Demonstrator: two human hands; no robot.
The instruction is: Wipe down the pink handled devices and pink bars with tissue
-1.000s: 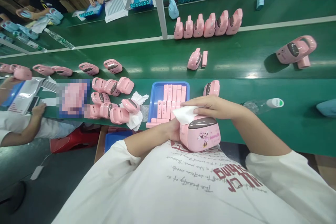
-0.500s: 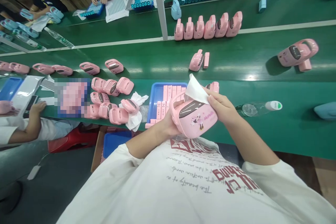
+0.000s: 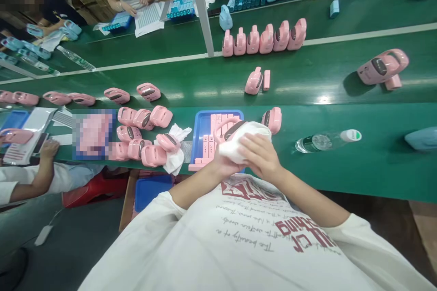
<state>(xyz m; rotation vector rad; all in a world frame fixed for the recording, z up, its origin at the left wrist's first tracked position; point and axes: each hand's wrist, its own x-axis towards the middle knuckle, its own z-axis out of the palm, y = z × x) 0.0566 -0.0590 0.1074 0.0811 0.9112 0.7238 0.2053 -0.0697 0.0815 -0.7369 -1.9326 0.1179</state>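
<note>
Close to my chest, my left hand (image 3: 225,167) is closed round the lower left side of a pink plastic device (image 3: 236,130) with a loop handle and a dark glossy panel. A white cloth (image 3: 232,149) lies over the front of the device and hides its printed picture. My right hand (image 3: 258,153) presses the cloth flat against that front, fingers together. Just behind the hands is a blue tray (image 3: 200,125) of small pink blocks, some with printed markings. Another pink device (image 3: 272,120) stands to the right of the cloth.
Several pink devices (image 3: 154,155) crowd the table at left beside a crumpled white cloth (image 3: 174,161). A clear bottle (image 3: 319,142) lies at right. Behind stand a row of pink devices (image 3: 266,38) and a metal post (image 3: 201,9). A co-worker's hand (image 3: 49,148) rests far left.
My right hand has brought the white cloth down from the device's upper edge onto its front, covering the picture. The device has shifted slightly left and tilted.
</note>
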